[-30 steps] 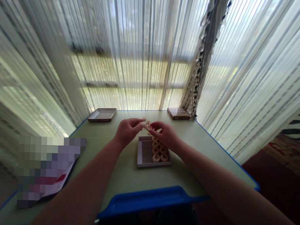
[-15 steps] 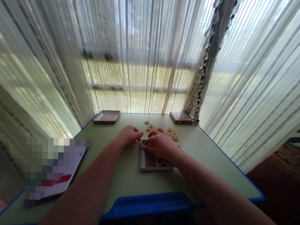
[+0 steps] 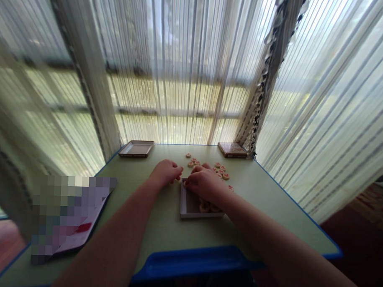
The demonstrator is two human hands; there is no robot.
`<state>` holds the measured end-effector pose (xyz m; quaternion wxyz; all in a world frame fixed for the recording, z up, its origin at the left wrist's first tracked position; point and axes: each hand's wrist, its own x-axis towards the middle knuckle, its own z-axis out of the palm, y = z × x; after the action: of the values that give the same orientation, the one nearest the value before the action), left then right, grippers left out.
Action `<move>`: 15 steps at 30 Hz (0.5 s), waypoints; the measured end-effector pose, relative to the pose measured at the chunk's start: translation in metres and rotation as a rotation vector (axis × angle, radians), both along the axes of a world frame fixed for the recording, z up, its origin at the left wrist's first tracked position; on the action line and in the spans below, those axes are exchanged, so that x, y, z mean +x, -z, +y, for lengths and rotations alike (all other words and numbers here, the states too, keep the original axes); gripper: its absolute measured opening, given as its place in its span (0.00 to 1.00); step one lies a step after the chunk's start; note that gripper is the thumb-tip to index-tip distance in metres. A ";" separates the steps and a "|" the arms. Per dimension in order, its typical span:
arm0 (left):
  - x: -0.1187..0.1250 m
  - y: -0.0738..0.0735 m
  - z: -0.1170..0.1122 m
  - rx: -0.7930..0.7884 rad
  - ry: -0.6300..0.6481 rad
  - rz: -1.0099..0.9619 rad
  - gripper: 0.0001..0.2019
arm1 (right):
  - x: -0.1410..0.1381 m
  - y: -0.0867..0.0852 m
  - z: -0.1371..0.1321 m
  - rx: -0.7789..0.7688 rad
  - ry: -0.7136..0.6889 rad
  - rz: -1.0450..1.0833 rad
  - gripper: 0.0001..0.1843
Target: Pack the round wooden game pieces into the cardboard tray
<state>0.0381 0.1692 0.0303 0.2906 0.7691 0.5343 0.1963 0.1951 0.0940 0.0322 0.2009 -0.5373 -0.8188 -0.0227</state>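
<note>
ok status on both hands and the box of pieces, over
Left hand curled on the table beside the box. Right hand over the box's far end, grip unclear. Round pieces inside, loose pieces beyond it. Nothing blocking either hand.

Shallow tray [image 3: 136,149] at far left of green table [image 3: 169,230], brown box [image 3: 232,149] far right, sheer striped curtains [image 3: 181,76] behind

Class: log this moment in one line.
left hand: on table beside box | right hand: over box's far edge | pieces: in box and loose beyond | grips: unclear
</note>
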 end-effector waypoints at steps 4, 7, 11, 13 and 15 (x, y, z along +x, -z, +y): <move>0.002 0.001 -0.001 0.012 0.031 0.027 0.17 | 0.000 0.000 0.000 -0.022 -0.001 0.008 0.10; 0.002 -0.001 -0.003 0.028 0.049 0.050 0.17 | 0.001 0.001 0.001 -0.026 -0.020 0.028 0.10; 0.003 -0.003 -0.004 0.060 0.057 0.069 0.16 | 0.004 0.004 0.004 -0.015 -0.019 0.048 0.10; 0.003 -0.003 -0.004 0.068 0.055 0.074 0.17 | 0.004 0.005 0.004 -0.015 -0.017 0.045 0.10; 0.003 -0.003 -0.003 0.081 0.053 0.086 0.17 | 0.003 0.006 0.004 -0.024 -0.015 0.041 0.10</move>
<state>0.0410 0.1663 0.0329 0.2414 0.8019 0.5172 0.1768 0.1984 0.0982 0.0261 0.2115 -0.5338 -0.8187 -0.0004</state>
